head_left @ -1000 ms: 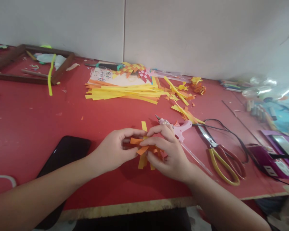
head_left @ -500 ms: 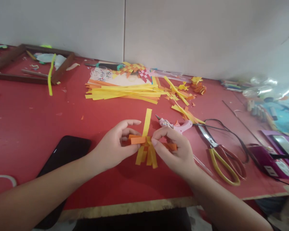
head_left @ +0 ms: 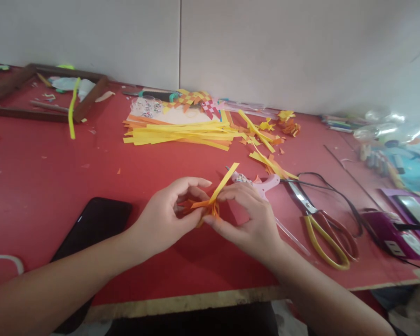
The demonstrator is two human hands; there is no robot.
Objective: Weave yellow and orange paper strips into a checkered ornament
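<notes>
Between my hands, above the red table (head_left: 154, 275), is a small weave of yellow and orange paper strips (head_left: 214, 200). One yellow strip sticks up from it toward the upper right. My left hand (head_left: 171, 210) pinches the weave from the left, thumb in front and fingers curled behind. On the other side, my right hand (head_left: 252, 214) grips it with thumb and fingers, the thumb low at its front. Most of the lower strip ends are hidden by my fingers. A pink glue gun (head_left: 266, 185) lies just behind my right hand.
Scissors (head_left: 317, 221) with yellow and red handles lie at right, by a black cord and a purple box (head_left: 394, 233). A black phone (head_left: 94, 224) is at left. Cut paper strips (head_left: 182, 134) are stacked at the back; a brown frame (head_left: 31, 112) stands far left.
The weave has turned edge-on, and its upright yellow strip now leans right. The lower strip ends no longer hang in view. My right thumb has moved left and down along it.
</notes>
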